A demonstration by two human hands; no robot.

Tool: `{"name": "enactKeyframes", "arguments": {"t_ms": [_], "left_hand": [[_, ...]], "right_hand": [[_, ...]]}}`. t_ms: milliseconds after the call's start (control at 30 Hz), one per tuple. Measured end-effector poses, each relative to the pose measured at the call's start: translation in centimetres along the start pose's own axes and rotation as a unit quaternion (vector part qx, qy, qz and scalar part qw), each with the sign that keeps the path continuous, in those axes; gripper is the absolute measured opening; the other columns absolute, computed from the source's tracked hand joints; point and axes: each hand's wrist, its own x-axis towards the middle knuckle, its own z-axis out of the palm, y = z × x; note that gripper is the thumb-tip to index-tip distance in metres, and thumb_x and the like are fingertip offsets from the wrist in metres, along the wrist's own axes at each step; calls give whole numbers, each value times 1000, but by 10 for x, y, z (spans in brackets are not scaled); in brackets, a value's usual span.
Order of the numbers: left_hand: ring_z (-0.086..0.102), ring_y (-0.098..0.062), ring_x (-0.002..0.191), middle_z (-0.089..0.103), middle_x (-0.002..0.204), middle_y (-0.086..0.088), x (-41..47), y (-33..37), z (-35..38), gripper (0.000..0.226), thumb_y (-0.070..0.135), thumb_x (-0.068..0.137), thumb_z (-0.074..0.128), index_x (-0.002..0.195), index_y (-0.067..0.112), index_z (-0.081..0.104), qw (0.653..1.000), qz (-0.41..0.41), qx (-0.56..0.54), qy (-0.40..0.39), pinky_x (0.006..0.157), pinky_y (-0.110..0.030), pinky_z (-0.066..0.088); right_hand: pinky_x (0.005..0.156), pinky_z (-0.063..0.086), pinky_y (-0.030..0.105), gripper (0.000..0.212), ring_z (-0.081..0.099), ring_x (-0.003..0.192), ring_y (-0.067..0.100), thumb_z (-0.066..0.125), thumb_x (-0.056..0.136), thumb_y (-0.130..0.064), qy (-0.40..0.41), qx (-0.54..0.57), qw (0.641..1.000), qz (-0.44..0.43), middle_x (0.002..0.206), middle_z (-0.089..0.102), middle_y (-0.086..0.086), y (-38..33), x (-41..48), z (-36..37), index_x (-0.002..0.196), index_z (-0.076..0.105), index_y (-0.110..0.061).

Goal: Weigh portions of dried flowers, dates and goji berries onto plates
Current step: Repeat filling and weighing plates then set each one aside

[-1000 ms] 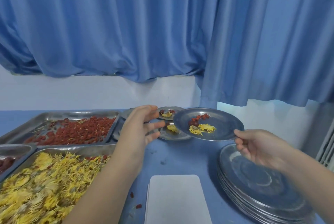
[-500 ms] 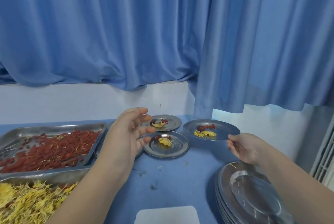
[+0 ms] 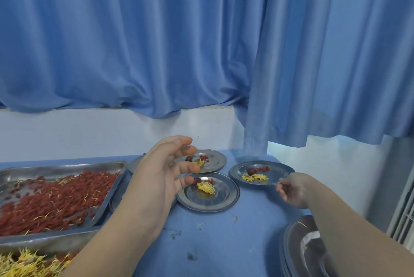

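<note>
Three small steel plates sit at the back of the blue table, each with yellow dried flowers, a date and red goji berries: a far plate (image 3: 218,161), a near plate (image 3: 224,198) and a right plate (image 3: 277,170). My right hand (image 3: 292,190) pinches the right plate's near rim, and the plate lies on the table. My left hand (image 3: 163,178) hovers with fingers loosely spread over the left edges of the far and near plates, holding nothing. It hides parts of other plates behind it.
A steel tray of goji berries (image 3: 67,166) lies at the left. A tray of yellow dried flowers (image 3: 24,264) shows at the bottom left corner. A stack of empty plates (image 3: 300,252) stands at the bottom right. Blue curtains (image 3: 201,41) hang behind the table.
My right hand has carried the filled plate forward and down onto the table beside the other two. My left hand stayed raised and open. The white scale has left the view.
</note>
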Motion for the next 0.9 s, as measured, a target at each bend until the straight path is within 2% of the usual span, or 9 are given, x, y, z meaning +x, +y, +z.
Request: {"name": "enactKeyframes", "arguments": {"t_ms": [133,300,400,467,567,667,733,800,900], "left_hand": [[59,-18,59,65,86,-6,6,-3,-3,35,33,65,62,92,13,68,1000,-11,-8,-15,55,-28,47],[59,-17,58,67,85,-6,14,-9,-7,27,33,61,65,81,17,74,999,-27,-20,-40,52,-27,50],[58,-17,57,68,82,-6,19,-15,-9,16,22,62,70,76,18,75,998,-45,-25,-46,50,-26,50],[58,-18,58,67,83,-7,23,-19,-9,17,23,63,68,78,16,74,997,-58,-27,-45,51,-27,48],[56,-19,58,65,83,-8,27,-23,-7,38,28,52,69,86,13,69,996,-74,-27,-30,56,-30,43],[57,-16,57,65,81,-6,31,-24,-6,38,32,55,63,88,13,67,996,-81,-36,-14,56,-29,43],[57,-16,57,65,81,-5,32,-24,-7,36,32,58,62,88,13,67,996,-83,-43,-13,55,-28,43],[57,-16,57,65,81,-5,30,-22,-8,36,32,57,62,88,13,67,995,-84,-43,-16,55,-28,43],[57,-16,56,65,81,-5,21,-17,-9,32,31,62,62,88,14,67,995,-86,-50,-10,56,-29,42]], "right_hand": [[34,48,23,15,52,54,16,42,99,-2,7,33,999,36,66,56,10,-6,16,9,90,53,-4],[41,56,35,30,51,71,22,39,95,11,21,54,998,3,84,53,12,-22,26,26,107,53,-12],[64,56,38,18,57,81,27,40,94,13,24,67,997,-13,94,58,17,-27,33,37,97,54,2],[69,57,38,17,59,94,29,39,93,14,17,76,997,-18,107,57,20,-28,39,45,89,52,4],[87,53,37,20,54,119,32,38,93,14,2,92,995,-32,129,51,21,-30,51,56,103,50,2],[103,44,37,26,49,126,32,43,94,11,-21,70,996,-43,140,45,18,-35,58,65,118,51,5],[105,41,34,36,48,127,28,45,95,7,-37,43,997,-51,143,44,16,-40,56,69,131,46,4],[103,43,35,33,51,125,29,44,96,5,-53,51,997,-35,141,46,17,-43,55,68,128,46,4],[86,50,36,32,53,120,33,45,96,3,-65,56,996,-21,138,47,21,-43,42,65,128,44,8]]}}
